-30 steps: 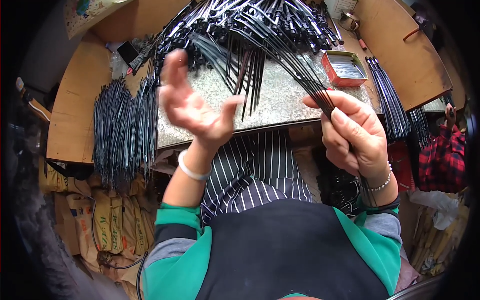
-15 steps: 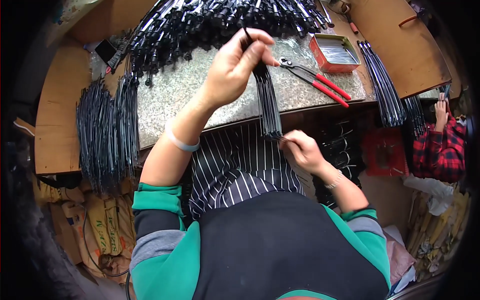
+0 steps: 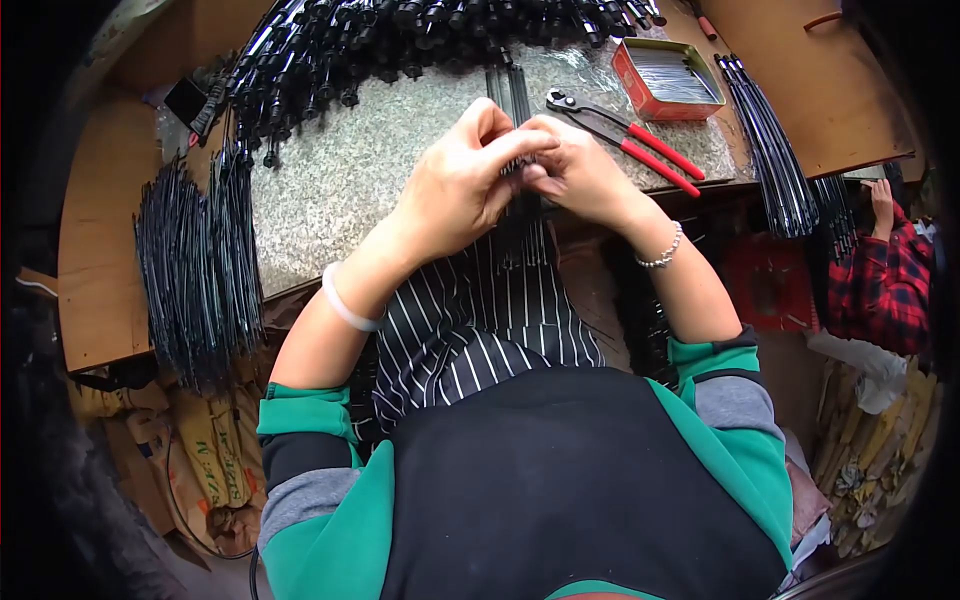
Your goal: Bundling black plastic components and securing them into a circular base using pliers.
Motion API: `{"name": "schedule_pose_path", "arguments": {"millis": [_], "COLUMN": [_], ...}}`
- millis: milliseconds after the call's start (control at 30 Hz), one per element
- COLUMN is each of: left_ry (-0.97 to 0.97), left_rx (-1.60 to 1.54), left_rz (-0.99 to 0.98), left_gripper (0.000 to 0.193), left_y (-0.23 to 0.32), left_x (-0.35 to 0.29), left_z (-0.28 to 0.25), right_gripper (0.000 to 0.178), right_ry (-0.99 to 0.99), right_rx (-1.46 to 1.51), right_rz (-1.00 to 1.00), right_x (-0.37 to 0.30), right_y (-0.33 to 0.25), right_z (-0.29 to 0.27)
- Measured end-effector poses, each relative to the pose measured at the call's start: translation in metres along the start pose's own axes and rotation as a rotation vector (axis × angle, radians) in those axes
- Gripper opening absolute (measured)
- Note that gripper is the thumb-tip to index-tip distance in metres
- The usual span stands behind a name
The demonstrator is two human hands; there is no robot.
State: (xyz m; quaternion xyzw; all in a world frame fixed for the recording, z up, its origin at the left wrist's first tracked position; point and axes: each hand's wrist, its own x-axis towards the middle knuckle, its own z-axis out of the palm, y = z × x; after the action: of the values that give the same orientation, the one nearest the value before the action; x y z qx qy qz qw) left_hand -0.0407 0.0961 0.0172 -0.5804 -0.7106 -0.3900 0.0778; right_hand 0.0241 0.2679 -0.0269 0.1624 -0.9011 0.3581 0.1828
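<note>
A bundle of thin black rods [image 3: 521, 235] passes through my hands, its far part resting on the speckled tabletop [image 3: 330, 180] and its near ends hanging over the edge above my striped apron. My left hand [image 3: 462, 182] is closed round the bundle's middle. Against it, my right hand [image 3: 583, 172] is closed too, thumb and fingers pinched at the bundle; what exactly they pinch is hidden. Just beyond my right hand lie pliers [image 3: 655, 150] with red handles. Behind them stands a red open tin [image 3: 690, 103] holding thin silvery wires.
A large heap of black rods with thick ends [image 3: 420, 40] covers the table's far side. More black rods [image 3: 195, 270] hang over the left edge, and another bunch [image 3: 775, 160] lies on the right. A co-worker in a checked sleeve [image 3: 870, 290] is at far right.
My left hand has come down and nearer with the bundle. My right hand has left the bundle's lower ends and moved up to meet the left at its middle.
</note>
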Motion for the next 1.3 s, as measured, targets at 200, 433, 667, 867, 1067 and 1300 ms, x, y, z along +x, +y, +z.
{"name": "schedule_pose_path", "arguments": {"millis": [200, 433, 667, 867, 1067, 1300], "left_ry": [0.072, 0.297, 0.059, 0.115, 0.123, 0.105], "left_rx": [-0.052, -0.247, -0.32, -0.302, -0.305, -0.257], "left_rz": [-0.003, 0.255, 0.155, 0.15, 0.151, 0.205], "left_gripper": [0.038, 0.04, 0.044, 0.057, 0.045, 0.048], "left_y": [-0.006, -0.01, -0.01, -0.015, -0.009, -0.011], "left_x": [-0.017, -0.023, -0.018, -0.019, -0.013, -0.011], "left_z": [0.0, -0.011, 0.006, 0.013, 0.017, 0.025], "right_gripper": [0.03, 0.014, 0.042, 0.02, 0.017, 0.01], "right_ry": [-0.03, -0.054, -0.194, 0.176, -0.11, 0.057], "right_rx": [0.025, 0.066, 0.21, -0.275, -0.625, -0.642], "right_rz": [0.037, 0.021, 0.127, 0.415, 0.348, 0.054], "right_x": [0.012, 0.02, 0.017, 0.012, 0.013, 0.007], "right_y": [-0.004, -0.004, -0.003, 0.051, 0.102, 0.076], "right_z": [0.013, 0.014, -0.013, -0.117, -0.142, -0.146]}}
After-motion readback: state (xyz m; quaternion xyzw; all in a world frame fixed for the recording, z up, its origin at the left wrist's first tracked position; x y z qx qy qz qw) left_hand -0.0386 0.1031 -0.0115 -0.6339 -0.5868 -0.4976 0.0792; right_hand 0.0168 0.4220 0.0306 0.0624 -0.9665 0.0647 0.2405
